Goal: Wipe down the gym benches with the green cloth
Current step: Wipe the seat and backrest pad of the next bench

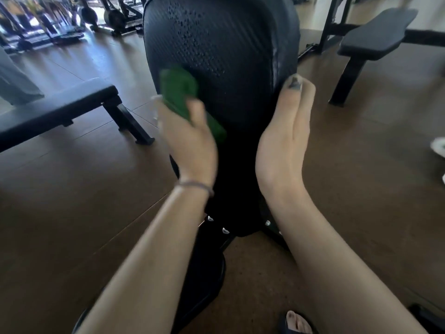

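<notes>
The green cloth [185, 97] is being gripped in the left hand [190, 141] and pressed against the black bench pad [228, 56]. The pad's right edge is being touched by the right hand [284, 136], fingers straight. Far left and far right, two flat benches [55, 109] are being seen.

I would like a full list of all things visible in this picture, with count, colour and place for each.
padded bench back: one, black, centre, tilted up
green cloth: one, on the pad's left side
flat benches: two, black, one at left, one at upper right
gym machines: several, dark, blurred, upper left
floor: brown
left hand: holds the cloth against the pad
right hand: fingers straight, flat against the pad's right edge
foot: one, in dark sandal, bottom edge
</notes>
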### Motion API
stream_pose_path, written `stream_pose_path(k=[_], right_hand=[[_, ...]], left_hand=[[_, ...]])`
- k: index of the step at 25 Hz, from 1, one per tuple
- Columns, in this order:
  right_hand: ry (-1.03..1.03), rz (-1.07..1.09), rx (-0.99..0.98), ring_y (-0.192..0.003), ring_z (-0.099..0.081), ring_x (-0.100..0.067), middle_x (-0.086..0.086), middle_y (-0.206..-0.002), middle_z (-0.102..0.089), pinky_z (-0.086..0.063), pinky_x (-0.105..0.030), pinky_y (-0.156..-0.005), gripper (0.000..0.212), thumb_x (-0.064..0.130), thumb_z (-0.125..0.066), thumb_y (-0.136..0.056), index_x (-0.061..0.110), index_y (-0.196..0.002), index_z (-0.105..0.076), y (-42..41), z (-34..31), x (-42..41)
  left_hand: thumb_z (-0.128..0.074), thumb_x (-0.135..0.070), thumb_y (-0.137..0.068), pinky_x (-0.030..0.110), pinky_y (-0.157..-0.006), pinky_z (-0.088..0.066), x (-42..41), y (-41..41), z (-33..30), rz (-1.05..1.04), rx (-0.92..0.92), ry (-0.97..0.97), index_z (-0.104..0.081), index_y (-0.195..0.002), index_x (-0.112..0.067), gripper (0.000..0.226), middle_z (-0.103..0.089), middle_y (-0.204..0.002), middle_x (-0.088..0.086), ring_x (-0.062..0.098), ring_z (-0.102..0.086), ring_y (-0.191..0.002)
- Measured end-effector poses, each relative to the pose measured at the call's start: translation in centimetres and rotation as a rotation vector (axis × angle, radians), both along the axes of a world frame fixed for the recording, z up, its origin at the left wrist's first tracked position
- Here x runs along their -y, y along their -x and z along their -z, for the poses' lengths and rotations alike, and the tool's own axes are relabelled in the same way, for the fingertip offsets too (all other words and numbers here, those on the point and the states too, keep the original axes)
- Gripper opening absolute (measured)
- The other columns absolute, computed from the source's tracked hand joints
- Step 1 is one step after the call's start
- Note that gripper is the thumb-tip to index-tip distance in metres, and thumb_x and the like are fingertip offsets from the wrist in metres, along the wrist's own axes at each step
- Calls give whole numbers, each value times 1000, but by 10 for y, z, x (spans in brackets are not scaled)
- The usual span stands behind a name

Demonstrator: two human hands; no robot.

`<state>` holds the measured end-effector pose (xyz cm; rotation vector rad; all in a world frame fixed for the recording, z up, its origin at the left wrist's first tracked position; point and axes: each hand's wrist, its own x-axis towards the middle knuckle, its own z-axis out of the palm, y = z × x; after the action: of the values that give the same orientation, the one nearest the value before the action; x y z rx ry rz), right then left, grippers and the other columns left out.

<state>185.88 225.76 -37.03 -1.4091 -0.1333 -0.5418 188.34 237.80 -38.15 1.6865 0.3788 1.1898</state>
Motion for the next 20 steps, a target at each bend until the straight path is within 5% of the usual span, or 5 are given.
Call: stream_pose_path(k=[2,8,11,14,20], right_hand=[[37,50,22,-74,-47,1,21,-85,-50,-39,-23,-73,37,40,-28,-110,12,-120,-49,0,-8,-7],[38,174,53,-70,-46,-4,17,-83,-48,-37,-31,-69,53,53,-22,-100,10,-116,-49,-5,-4,-17],[31,174,53,-69,-43,-4,19,-80,-45,-37,-36,-69,53,53,-22,-99,10,-116,-49,-6,-2,-16],[40,186,34,-68,-44,-9,17,-80,-47,-40,-42,-66,51,54,-21,-99,13,-113,-48,-6,-5,-18],[32,196,47,-73,-45,-10,18,-81,-46,-38,-39,-69,37,51,-22,-100,21,-107,-43,-6,-3,-20]], left_hand=[[-48,-33,-91,43,-84,-49,-24,-15,-13,-48,-49,145,-41,-96,-15,20,-56,-86,0,24,-56,-84],[-52,-29,-92,21,-69,-39,39,30,0,151,85,-220,-43,-95,-16,16,-58,-89,13,21,-50,-81],[-52,-27,-95,33,-74,-47,-6,-10,-23,-5,50,-19,-44,-95,-16,13,-57,-84,1,19,-54,-77],[-52,-24,-101,24,-72,-46,-29,-24,-35,-39,-73,177,-44,-98,-14,14,-53,-81,-8,12,-53,-73],[-51,-28,-93,31,-71,-41,32,18,-24,104,117,-262,-48,-98,-8,21,-61,-91,13,26,-55,-83]])
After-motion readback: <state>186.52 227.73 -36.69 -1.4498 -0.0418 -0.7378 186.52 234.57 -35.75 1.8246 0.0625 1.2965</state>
